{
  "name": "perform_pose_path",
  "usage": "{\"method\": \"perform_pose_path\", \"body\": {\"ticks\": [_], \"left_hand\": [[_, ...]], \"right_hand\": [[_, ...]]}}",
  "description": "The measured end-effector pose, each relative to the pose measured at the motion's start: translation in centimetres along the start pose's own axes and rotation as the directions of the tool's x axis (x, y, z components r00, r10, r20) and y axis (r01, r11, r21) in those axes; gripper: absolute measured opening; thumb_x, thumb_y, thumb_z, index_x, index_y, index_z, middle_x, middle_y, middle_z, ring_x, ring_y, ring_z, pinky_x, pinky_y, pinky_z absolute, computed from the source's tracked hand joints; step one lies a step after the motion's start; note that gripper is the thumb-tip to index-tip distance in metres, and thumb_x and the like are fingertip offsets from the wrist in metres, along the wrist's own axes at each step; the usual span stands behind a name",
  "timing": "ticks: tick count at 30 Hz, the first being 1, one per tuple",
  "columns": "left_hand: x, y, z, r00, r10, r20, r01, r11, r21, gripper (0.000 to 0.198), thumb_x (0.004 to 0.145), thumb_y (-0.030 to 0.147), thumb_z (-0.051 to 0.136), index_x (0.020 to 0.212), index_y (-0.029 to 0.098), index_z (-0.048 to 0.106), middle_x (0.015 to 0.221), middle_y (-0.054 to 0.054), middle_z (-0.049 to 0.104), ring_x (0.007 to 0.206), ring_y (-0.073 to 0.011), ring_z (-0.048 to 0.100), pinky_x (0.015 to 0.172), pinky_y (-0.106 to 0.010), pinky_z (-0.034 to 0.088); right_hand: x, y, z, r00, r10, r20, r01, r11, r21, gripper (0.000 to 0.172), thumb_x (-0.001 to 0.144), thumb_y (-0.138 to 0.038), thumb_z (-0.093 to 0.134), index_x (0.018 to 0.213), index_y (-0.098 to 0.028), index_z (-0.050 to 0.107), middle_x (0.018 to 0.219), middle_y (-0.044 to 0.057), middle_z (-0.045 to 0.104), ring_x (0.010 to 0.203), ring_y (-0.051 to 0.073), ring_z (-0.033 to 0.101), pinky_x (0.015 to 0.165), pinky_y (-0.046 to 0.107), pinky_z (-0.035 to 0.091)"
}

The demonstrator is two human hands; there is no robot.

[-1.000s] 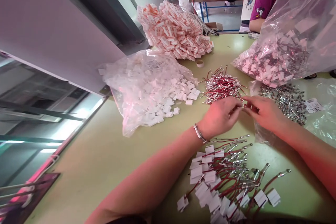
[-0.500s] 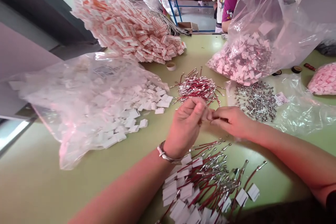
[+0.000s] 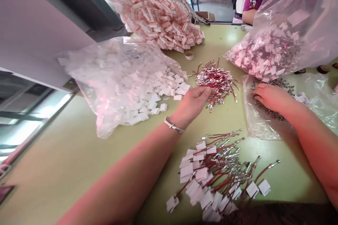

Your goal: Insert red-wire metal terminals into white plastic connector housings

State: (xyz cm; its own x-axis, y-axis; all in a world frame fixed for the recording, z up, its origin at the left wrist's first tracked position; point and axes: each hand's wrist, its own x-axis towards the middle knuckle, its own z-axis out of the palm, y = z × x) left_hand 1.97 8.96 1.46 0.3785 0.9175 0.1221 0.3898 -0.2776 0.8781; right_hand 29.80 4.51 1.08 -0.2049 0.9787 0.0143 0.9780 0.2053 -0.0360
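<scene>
The person's left hand is reaching over the middle of the bench, its fingertips meeting the near side of a heap of red wires. Thumb and fingers are closing together there, but whether they are gripping a wire I cannot tell. The right hand is curling palm down over small metal parts, toward the bench's right side; its fingertips are hiding among them, so I cannot tell whether it is grasping one.

The metal parts are lying on a clear plastic bag, which is probably stopping them from scattering. Each supply seems to be sitting on the side of the hand serving it: left of the wires, a bag of white pieces is spilling its contents toward the centre, presumably for easy picking.

Along the near edge, wired white pieces are lying in a loose fan, metal ends mostly pointing right, perhaps to limit tangling. Toward the far edge, an orange-and-white bundle and a tall filled bag are standing back, apparently leaving the middle for the hands.
</scene>
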Motion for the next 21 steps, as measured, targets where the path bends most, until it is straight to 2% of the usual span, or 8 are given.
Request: {"method": "perform_pose_path", "body": {"ticks": [3,6,8,10,13,17,21], "left_hand": [[0.0,-0.3,0.1,0.995,0.049,0.082,-0.053,0.998,0.042,0.024,0.086,0.029,0.049,0.079,0.018,0.07,0.057,0.002,0.054,0.053,-0.0106,0.045,0.051,-0.023,0.036],[-0.3,-0.4,0.9,0.99,0.039,0.132,-0.043,0.999,0.025,0.021,0.082,0.029,0.056,0.071,0.017,0.069,0.056,0.002,0.055,0.051,-0.0094,0.045,0.05,-0.022,0.036],[-0.5,-0.4,1.6,0.99,-0.012,0.14,0.016,1.0,-0.027,0.02,0.081,0.03,0.059,0.069,0.016,0.068,0.054,0.002,0.055,0.049,-0.0085,0.045,0.048,-0.022,0.036],[-0.7,-0.4,2.2,0.989,-0.045,0.138,0.058,0.994,-0.089,0.019,0.08,0.03,0.06,0.07,0.015,0.068,0.055,0.002,0.057,0.049,-0.0081,0.046,0.048,-0.021,0.038],[-1.0,-0.4,2.8,0.988,-0.039,0.151,0.062,0.987,-0.146,0.019,0.081,0.03,0.059,0.072,0.015,0.067,0.056,0.001,0.058,0.05,-0.0077,0.048,0.049,-0.021,0.039],[-1.3,-0.1,2.9,0.985,-0.02,0.172,0.054,0.979,-0.194,0.019,0.081,0.03,0.059,0.07,0.016,0.066,0.053,0.002,0.056,0.049,-0.0074,0.046,0.048,-0.021,0.039],[-1.4,0.1,2.8,0.979,-0.002,0.205,0.042,0.981,-0.191,0.018,0.081,0.027,0.058,0.07,0.016,0.066,0.051,0.004,0.053,0.048,-0.0069,0.043,0.047,-0.02,0.037]], "right_hand": [[0.2,-1.1,0.1,1.0,0.024,0.015,-0.021,0.98,-0.197,0.022,0.087,-0.022,0.048,0.086,-0.013,0.068,0.086,0.013,0.063,0.067,0.02,0.056,0.054,0.033,0.03],[0.4,-1.8,-0.1,0.996,0.072,-0.051,-0.081,0.978,-0.194,0.023,0.087,-0.023,0.046,0.084,-0.013,0.066,0.085,0.014,0.064,0.067,0.02,0.057,0.055,0.033,0.03],[0.3,-2.4,-0.4,0.981,0.143,-0.128,-0.154,0.985,-0.074,0.02,0.085,-0.023,0.047,0.083,-0.015,0.064,0.079,0.011,0.064,0.065,0.019,0.057,0.055,0.032,0.032],[0.0,-3.4,-0.7,0.961,0.194,-0.198,-0.166,0.974,0.151,0.016,0.085,-0.023,0.048,0.083,-0.017,0.062,0.071,0.007,0.064,0.06,0.017,0.055,0.056,0.03,0.034],[-0.8,-5.8,-0.8,0.966,0.121,-0.229,-0.004,0.891,0.454,0.013,0.086,-0.027,0.049,0.084,-0.02,0.059,0.067,0.001,0.063,0.056,0.013,0.053,0.056,0.027,0.037],[-1.2,-8.1,-0.1,0.961,0.017,-0.275,0.14,0.828,0.543,0.015,0.089,-0.028,0.048,0.084,-0.021,0.06,0.068,0.0,0.062,0.06,0.012,0.053,0.059,0.026,0.038],[-1.0,-8.2,0.4,0.959,-0.032,-0.283,0.192,0.806,0.56,0.016,0.09,-0.027,0.047,0.087,-0.02,0.061,0.073,0.001,0.064,0.065,0.012,0.055,0.063,0.026,0.04]]}}
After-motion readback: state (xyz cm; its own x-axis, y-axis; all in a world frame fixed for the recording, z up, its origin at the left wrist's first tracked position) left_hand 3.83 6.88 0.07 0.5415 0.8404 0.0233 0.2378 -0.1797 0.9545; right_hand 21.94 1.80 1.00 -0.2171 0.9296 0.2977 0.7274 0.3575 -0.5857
